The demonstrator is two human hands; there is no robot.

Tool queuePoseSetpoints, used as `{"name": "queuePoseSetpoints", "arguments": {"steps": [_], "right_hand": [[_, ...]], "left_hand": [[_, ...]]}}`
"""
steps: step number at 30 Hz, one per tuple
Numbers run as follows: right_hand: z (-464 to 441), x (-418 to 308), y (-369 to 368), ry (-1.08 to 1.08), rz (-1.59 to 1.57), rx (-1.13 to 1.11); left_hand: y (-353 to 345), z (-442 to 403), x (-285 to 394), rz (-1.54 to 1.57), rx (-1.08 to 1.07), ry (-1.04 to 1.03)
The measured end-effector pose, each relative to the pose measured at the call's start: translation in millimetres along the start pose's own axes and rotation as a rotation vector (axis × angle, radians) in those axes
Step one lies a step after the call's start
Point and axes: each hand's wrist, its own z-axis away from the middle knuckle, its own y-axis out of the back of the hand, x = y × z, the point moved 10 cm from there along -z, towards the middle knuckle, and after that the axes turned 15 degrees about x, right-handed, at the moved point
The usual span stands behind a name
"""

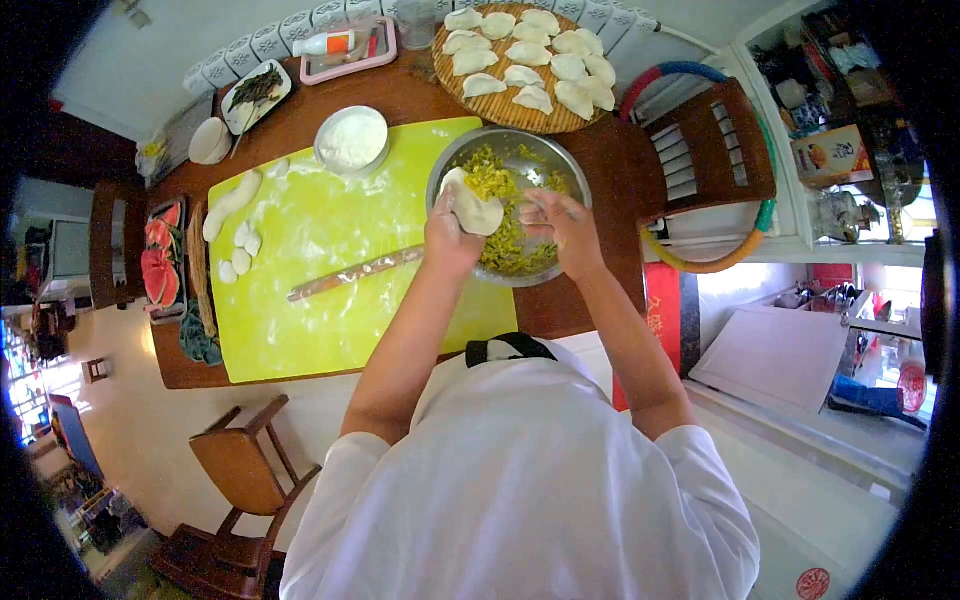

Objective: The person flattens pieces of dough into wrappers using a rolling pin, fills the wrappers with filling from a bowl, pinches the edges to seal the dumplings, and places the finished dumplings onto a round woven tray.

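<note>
My left hand (453,240) is closed on a round, pale dumpling wrapper (478,212), held over the left side of a steel bowl (578,180). Inside the bowl is a chopped yellow-green filling (510,248), partly hidden by both hands. Over the bowl's right side, my right hand (568,228) has its fingers bent and apart, pointing toward the wrapper; no tool shows clearly in it. A rolling pin (355,275) lies on the floured yellow-green mat (330,335), left of my left forearm. Small dough pieces (243,250) and a dough roll (232,205) rest at the mat's left.
A woven tray (490,108) of folded dumplings stands behind the bowl. A flour bowl (352,140), a plate of dark food (258,95), a pink tray (348,62) and watermelon slices (162,260) surround the mat. Wooden chairs stand right (710,145) and lower left (240,470).
</note>
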Motion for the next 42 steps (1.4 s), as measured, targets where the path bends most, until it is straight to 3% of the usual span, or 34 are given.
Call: {"name": "queuePoseSetpoints", "arguments": {"steps": [2, 3, 5, 8, 17, 23, 26, 32, 35, 39, 41, 42], "right_hand": [[3.4, -15.3, -6.8, 0.199, 0.212, 0.025], [4.4, -15.2, -8.5, 0.201, 0.214, 0.028], [29.0, -50.7, -33.0, 0.853, 0.779, 0.026], [44.5, -45.7, -45.9, 1.004, 0.885, 0.019], [55.6, -19.9, -63.6, 1.163, 1.163, -0.133], [60.3, -52.2, -60.4, 1.121, 1.055, -0.015], [63.4, -59.0, -62.8, 1.195, 0.98, -0.047], [60.8, -37.5, -62.6, 1.121, 1.028, -0.17], [65.2, -44.4, -58.8, 1.12, 1.009, -0.107], [65.5, -72.1, -44.6, 1.074, 0.819, 0.084], [35.7, -37.7, -12.3, 0.317, 0.091, 0.141], [34.2, -36.0, -9.9, 0.318, 0.09, 0.142]], "left_hand": [[-16.5, 0.3, -3.7, 0.061, -0.071, 0.023], [-20.3, -2.1, -5.2, 0.061, -0.072, 0.026], [-25.2, -6.8, -6.7, 0.098, -0.058, 0.039], [-31.8, -4.9, -5.0, 0.111, -0.064, 0.011], [-28.5, -4.0, -1.7, 0.128, 0.076, 0.083], [-29.9, -10.1, -0.2, 0.158, -0.056, 0.131], [-25.3, -13.8, -2.9, 0.085, -0.05, 0.124], [-23.6, -24.0, -4.9, 0.049, -0.162, 0.133], [-22.2, -25.3, -5.8, 0.079, -0.177, 0.144], [-16.8, -11.7, -2.8, 0.071, 0.006, 0.153], [-19.7, -12.3, -5.6, 0.085, -0.061, 0.184], [-23.2, -7.7, -4.8, 0.085, -0.062, 0.184]]}}
